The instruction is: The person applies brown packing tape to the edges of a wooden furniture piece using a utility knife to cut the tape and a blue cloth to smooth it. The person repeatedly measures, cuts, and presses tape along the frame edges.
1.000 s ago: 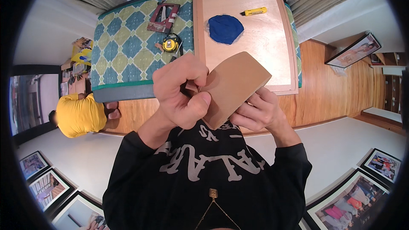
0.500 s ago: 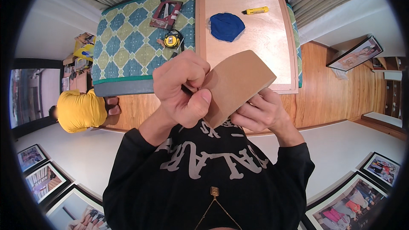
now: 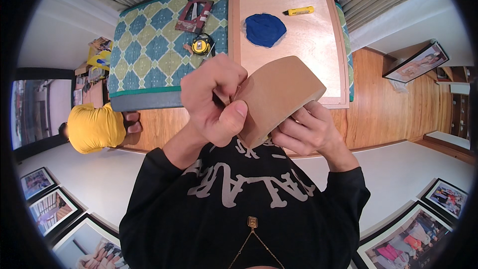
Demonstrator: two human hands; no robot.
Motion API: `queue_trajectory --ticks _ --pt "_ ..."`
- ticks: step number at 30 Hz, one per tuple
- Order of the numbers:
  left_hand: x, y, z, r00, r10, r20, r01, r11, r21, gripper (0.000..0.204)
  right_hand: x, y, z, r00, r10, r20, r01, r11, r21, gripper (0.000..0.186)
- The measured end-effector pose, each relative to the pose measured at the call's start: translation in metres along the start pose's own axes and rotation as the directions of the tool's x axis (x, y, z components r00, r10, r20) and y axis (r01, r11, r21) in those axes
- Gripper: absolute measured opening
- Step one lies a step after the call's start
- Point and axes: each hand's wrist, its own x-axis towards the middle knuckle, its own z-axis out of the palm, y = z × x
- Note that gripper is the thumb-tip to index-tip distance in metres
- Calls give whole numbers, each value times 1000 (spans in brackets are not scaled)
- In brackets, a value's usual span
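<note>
Could rip tape (image 3: 286, 95) if yanked, pinched at its nine o'clock in left hand (image 3: 211, 100), held, maybe from inside, at four in right hand (image 3: 309, 129).

My left hand (image 3: 230, 103) pinches the edge of a wide brown roll (image 3: 281, 94) – my right hand (image 3: 309, 130) grips its lower side. Beyond, a pale board (image 3: 309, 40) carries a blue bundle (image 3: 265, 30) and a yellow tool (image 3: 300, 11). On the patterned quilt (image 3: 144, 45) beside it lie a tape measure (image 3: 202, 45) and a maroon box (image 3: 187, 25) – a person in yellow (image 3: 96, 128) is to my left.
</note>
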Motion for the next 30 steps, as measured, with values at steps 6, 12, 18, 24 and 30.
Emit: queue_trajectory --ticks 6,12,18,24,30 --pt "1 -2 1 1000 3 28 -2 1000 -19 24 -1 0 -1 1000 12 0 -12 1000 19 11" --pt "-1 10 3 981 -180 -71 181 983 14 18 -6 0 7 999 29 -27 -27 996 89 13" --pt "-6 0 -4 1000 8 -9 -7 989 146 10 -3 -6 8 999 35 -18 -33 994 104 18" --pt "-14 6 -16 949 -315 31 314 949 38 13 -5 -6 11 995 100 10 -100 989 106 15" --pt "3 24 -29 863 -443 242 342 866 366 28 -13 -3 8 987 149 60 -152 988 33 16"
